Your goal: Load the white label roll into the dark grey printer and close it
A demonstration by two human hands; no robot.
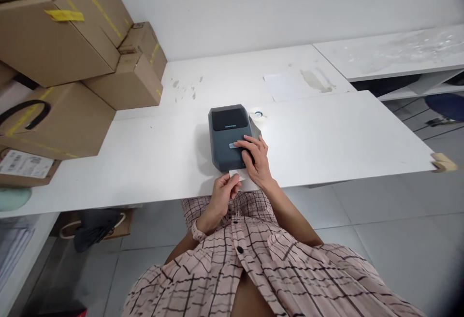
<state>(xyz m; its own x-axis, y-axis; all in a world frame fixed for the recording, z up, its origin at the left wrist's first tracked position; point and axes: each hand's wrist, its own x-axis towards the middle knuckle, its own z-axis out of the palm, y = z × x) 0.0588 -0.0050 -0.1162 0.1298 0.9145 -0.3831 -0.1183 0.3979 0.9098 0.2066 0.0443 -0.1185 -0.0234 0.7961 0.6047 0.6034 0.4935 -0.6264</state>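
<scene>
The left hand (222,192) pinches a white slip (233,173); just beyond it, the right hand (258,161) touches a dark device (222,144).

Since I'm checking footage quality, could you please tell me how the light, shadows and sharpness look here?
Head view: bright, diffuse light on the desk; soft shadow left of the printer; small glints on the clear plastic at upper right; darkened right-hand corners; both hands readable, but the printer's small lettering too blurred to read.
</scene>
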